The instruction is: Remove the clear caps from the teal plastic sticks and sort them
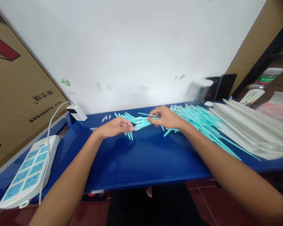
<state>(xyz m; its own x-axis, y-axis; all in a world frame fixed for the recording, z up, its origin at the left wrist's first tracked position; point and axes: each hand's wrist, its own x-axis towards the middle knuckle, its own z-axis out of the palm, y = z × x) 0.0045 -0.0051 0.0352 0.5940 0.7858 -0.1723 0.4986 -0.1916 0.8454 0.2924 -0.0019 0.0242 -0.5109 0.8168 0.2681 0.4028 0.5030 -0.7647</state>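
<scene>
Several thin turquoise sticks (145, 124) with pale, translucent tips lie between my two hands, just above the blue tabletop. My right hand (163, 116) is closed, pinching these sticks at their right part, and one stick points out leftward above the others. My left hand (120, 126) is closed too, thumb and fingertips pinched at the pale end of one stick. Behind and below the left hand lie more turquoise sticks (129, 135), partly hidden by it. To the right, a large loose pile of turquoise sticks (198, 121) spreads beside my right forearm.
Small pale pieces (105, 118) lie left of the hands on the blue table (141, 163). A white power strip (29, 174) and a small white device (76, 113) are at left. White packets (245, 128), a clear jar (200, 91) and a bottle (257, 88) stand right.
</scene>
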